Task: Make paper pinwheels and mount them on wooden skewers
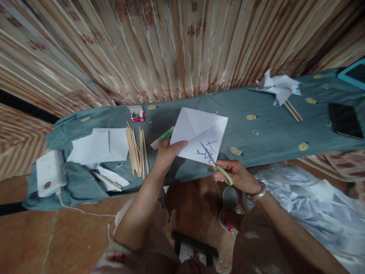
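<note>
The person held a white sheet (196, 123) up at the near side of the table (279, 148); the left hand (167, 153) had its grip clamped on the sheet's near left corner, thumb on top, the fingers out of my sight underneath; the right hand (238, 176) had its grip closed on the pale green handle of the scissors (224, 172), just beside the near right corner. The sheet lay ahead and to the left of that right grip; nearly square, it showed no clear long axis, only creases meeting around its middle; the scissors' own length ran slantwise from the corner towards those creases, tips away from the person, among blue pen marks (211, 144); I couldn't tell whether the blades were spread, or whether paper passed between them; the right hand was the nearer to the marked corner; wooden sticks (137, 152) lay off to the left, a paper pinwheel (278, 88) well apart to the right.
</note>
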`<state>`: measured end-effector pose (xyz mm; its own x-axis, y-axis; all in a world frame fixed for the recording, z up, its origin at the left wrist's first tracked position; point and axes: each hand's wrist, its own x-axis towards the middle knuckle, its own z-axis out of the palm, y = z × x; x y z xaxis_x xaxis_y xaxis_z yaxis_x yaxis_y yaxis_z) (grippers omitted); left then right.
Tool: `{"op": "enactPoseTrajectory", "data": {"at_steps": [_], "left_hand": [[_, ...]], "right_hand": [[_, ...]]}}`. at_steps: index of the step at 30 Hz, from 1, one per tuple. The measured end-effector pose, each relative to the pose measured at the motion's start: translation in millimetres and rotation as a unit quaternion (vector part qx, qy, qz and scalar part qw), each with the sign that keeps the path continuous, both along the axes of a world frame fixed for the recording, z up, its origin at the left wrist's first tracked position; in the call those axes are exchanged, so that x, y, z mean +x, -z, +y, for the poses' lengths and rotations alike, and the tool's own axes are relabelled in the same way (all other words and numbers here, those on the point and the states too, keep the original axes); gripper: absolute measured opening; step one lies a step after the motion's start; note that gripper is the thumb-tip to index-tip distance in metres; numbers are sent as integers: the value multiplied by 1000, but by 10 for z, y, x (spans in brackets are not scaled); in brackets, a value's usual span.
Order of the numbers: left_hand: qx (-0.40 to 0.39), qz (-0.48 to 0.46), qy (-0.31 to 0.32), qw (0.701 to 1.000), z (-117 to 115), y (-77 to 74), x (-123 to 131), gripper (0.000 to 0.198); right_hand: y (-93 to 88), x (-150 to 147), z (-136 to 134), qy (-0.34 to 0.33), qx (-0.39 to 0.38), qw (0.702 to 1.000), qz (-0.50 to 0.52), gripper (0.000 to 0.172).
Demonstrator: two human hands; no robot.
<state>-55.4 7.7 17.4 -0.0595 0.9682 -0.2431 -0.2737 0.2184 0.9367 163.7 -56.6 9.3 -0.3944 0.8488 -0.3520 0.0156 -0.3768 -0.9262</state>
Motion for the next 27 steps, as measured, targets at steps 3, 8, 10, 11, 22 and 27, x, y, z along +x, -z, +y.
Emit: {"op": "enactPoseTrajectory", "data": {"at_steps": [3,8,10,11,22,27], "left_hand": [[5,-5,-1,1000,-3,-5,4,30],[1,0,-2,1000,-4,0,8,32],[3,3,-6,1000,-6,1,7,33],[3,5,-7,1000,-7,2,7,33],[5,7,-33,999,69,2,-76,33],[-3,9,-58,998,93,-34,-178,30]], "right_hand": [[32,-6,-10,15,-4,1000,6,35],[47,-24,-23,35,-11,999,7,37],[54,-28,-27,42,-16,999,7,39],[56,-30,-30,43,-19,999,7,40],[-123,165,-3,-98,-18,995,-18,47],[-229,544,48,-81,15,995,-60,51]]}}
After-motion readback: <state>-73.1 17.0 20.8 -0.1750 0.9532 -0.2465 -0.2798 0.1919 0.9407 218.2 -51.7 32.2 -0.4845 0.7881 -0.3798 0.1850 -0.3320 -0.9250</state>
